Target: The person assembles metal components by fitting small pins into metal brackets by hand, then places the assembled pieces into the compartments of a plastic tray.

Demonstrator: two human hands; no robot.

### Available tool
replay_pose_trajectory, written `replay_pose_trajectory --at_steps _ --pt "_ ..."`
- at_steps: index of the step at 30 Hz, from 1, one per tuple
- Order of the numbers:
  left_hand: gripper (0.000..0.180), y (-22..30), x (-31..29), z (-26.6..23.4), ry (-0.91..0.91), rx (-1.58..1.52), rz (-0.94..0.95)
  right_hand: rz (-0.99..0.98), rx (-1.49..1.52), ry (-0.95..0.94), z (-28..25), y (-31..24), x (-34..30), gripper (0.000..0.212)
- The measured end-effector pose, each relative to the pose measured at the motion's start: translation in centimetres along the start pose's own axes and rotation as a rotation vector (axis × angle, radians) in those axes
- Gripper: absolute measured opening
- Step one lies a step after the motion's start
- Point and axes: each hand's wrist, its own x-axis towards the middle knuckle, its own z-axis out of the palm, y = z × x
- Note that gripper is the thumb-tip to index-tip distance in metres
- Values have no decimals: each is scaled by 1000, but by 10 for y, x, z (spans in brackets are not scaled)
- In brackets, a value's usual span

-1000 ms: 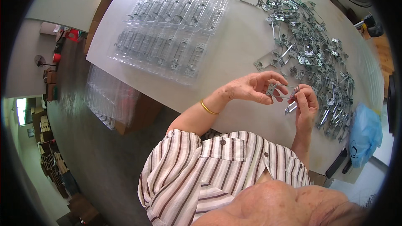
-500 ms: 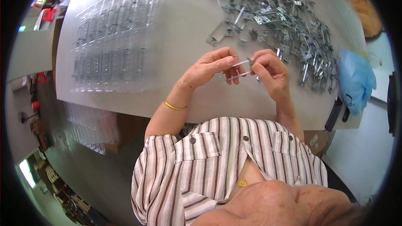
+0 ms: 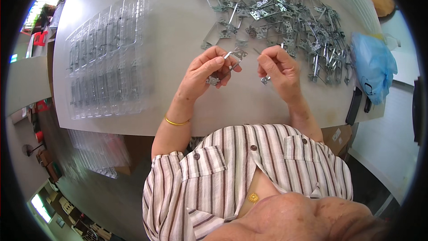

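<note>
My left hand (image 3: 201,70) is closed on a metal bracket (image 3: 240,55), made of thin rods with flat, holed end plates. One plate sticks out past the fingertips; the other shows below the palm. Facing it, a short distance off, my right hand (image 3: 281,70) is closed in a pinch. A thin metal tip (image 3: 257,51) pokes out above its fingers, and a small shiny metal piece (image 3: 265,80) shows beneath them. Their full shape is hidden by the fingers. Beyond both hands lies a large heap of similar metal brackets (image 3: 307,27).
A clear plastic tray (image 3: 141,40) with rows of metal parts lies on the table (image 3: 174,31) at left. A blue plastic bag (image 3: 373,67) and a black object (image 3: 354,106) are at the right edge. More clear trays (image 3: 96,149) stand below the table at left.
My hands have moved apart. The bracket that spanned both hands is now in my left hand alone, turned with its plate upward. The view has shifted slightly.
</note>
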Motion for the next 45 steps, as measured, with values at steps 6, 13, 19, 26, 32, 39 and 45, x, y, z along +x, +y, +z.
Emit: replay_pose_trajectory --at_steps 6,13,19,26,32,39,45 --pt "21 -3 -1 -1 -20 61 18 35 -118 -50 12 -5 -1 8" --pt "21 -3 -2 0 18 267 29 93 -188 -52 13 -8 -1 7" --pt "16 -3 -2 -5 13 454 65 117 -251 -57 13 -10 -1 7" --pt "12 -1 -2 0 17 526 105 221 -287 -111 12 -22 0 18" --pt "7 0 -4 2 -32 594 131 304 23 -227 7 -8 1 31" --pt "5 3 -2 4 -75 637 106 310 87 -272 8 -8 1 35" --pt "4 0 -1 4 -106 685 126 354 90 -336 3 -5 4 36"
